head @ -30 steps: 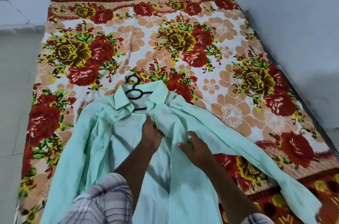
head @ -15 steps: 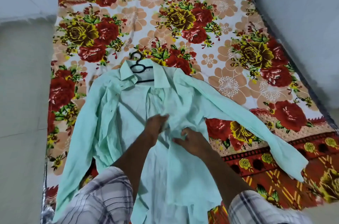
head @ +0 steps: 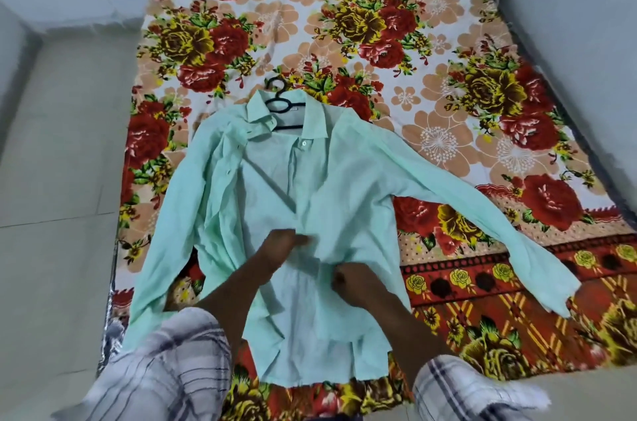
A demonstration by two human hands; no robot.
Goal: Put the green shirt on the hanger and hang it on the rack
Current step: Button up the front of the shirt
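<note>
The pale green shirt [head: 344, 186] lies spread on the floral bed [head: 448, 93], collar away from me, sleeves out to both sides. A black hanger [head: 281, 103] sits inside the collar, its hook sticking out onto the sheet. My left hand [head: 281, 246] pinches the shirt's front placket at mid chest. My right hand [head: 348, 282] grips the fabric just to the right and lower, its fingers curled under a fold. The upper button is fastened; the lower front hangs loose. No rack is in view.
The bed runs along a pale wall [head: 568, 24] on the right. Light tiled floor [head: 58, 179] lies to the left of the bed. My plaid sleeves [head: 162, 369] fill the bottom of the view.
Both hands have slid down the shirt front from near the collar to mid chest. The view has pulled back and shows the whole shirt and its hem.
</note>
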